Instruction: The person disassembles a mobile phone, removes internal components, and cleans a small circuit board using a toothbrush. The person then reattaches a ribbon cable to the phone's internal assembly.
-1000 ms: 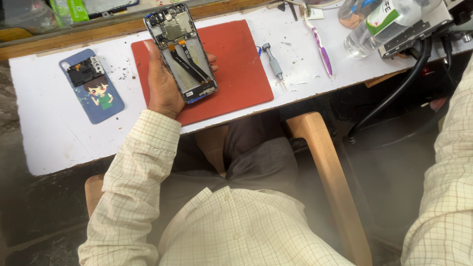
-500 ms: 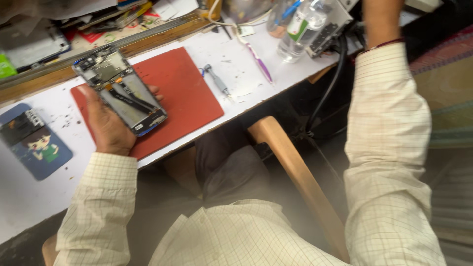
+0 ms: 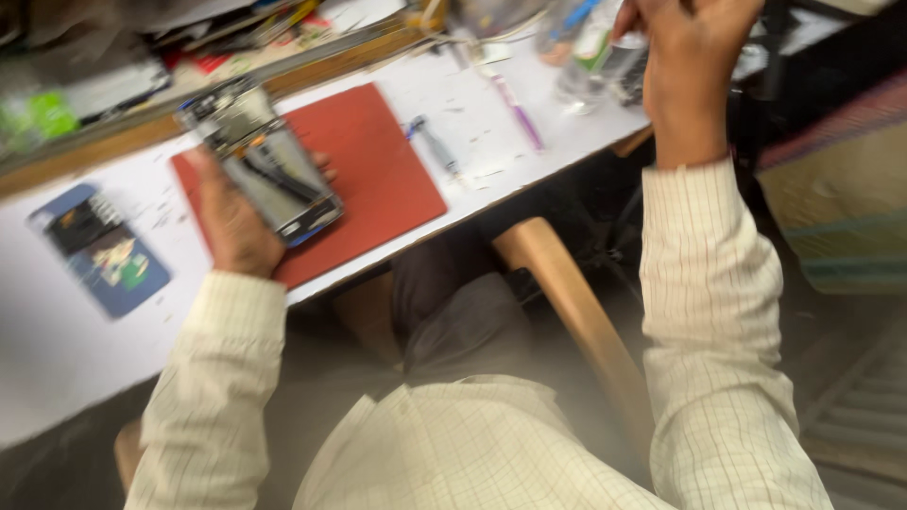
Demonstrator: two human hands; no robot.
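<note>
The left hand (image 3: 231, 222) held an opened phone (image 3: 265, 161), fingers clamped round it, above a red mat (image 3: 378, 179) at the worktop's (image 3: 57, 349) near edge. The right hand (image 3: 690, 66) was raised over the far right corner; whether its fingers were together could not be told.

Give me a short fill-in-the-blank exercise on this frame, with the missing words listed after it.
1. The left hand holds an opened phone above a mat coloured ____.
2. The phone back cover with the cartoon picture lies on the white table, to the ____ of the mat.
3. The right hand is raised near a clear plastic ____ at the far edge of the table.
4. The pen lying beyond the mat is coloured ____.

Missing words: red; left; bottle; purple
</note>
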